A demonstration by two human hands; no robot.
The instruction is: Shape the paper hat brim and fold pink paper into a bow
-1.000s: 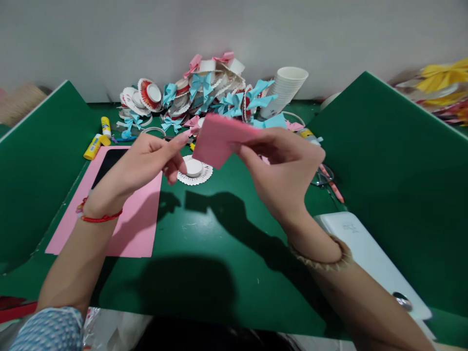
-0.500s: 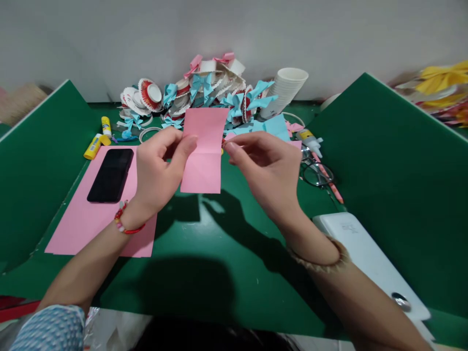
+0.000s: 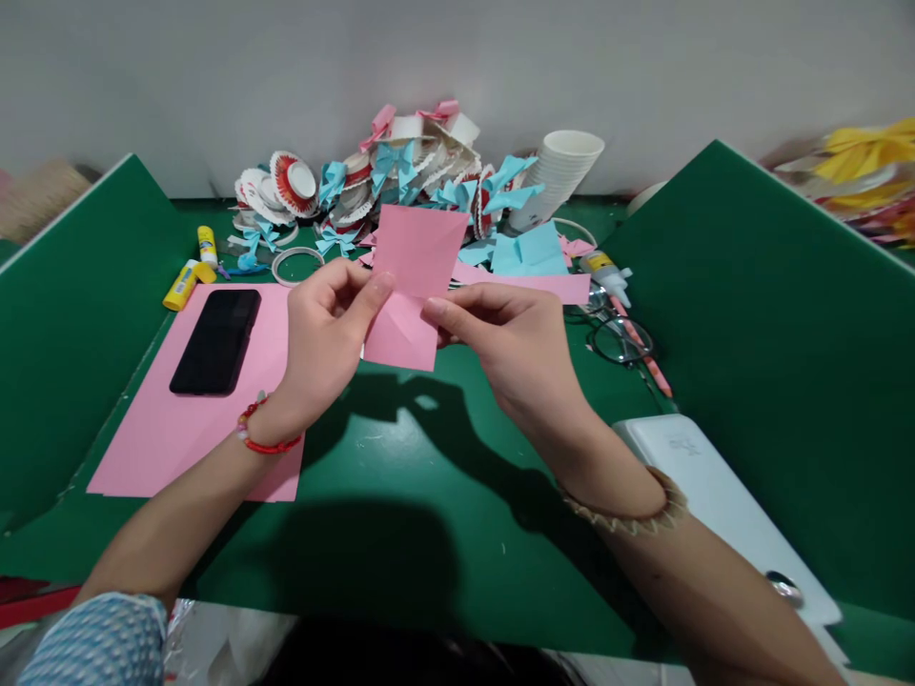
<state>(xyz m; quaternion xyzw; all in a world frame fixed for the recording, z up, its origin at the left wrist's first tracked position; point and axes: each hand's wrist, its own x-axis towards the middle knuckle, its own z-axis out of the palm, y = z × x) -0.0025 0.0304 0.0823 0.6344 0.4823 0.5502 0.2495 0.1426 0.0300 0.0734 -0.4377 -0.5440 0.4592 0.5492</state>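
A small pink paper [image 3: 418, 250] with a crease across its middle is held up above the green table [image 3: 372, 562]. My left hand [image 3: 329, 324] pinches its left edge, thumb in front. At the right edge, my right hand [image 3: 507, 348] grips the paper near the crease between thumb and fingers; its other fingers are partly hidden. Behind the hands lie a pink strip [image 3: 550, 286] and blue paper pieces [image 3: 529, 252].
A black phone [image 3: 215, 341] rests on pink sheets [image 3: 157, 433] at the left, near glue sticks [image 3: 184, 286]. Paper crafts with bows [image 3: 393, 171] and stacked cups [image 3: 564, 171] stand behind. Glasses [image 3: 621, 340] and a white device [image 3: 721, 505] lie right, between green partitions [image 3: 779, 324].
My right hand has moved down and left and taken hold of the paper's right edge. The paper has tilted and shifted slightly right. My left hand has moved a little right with it.
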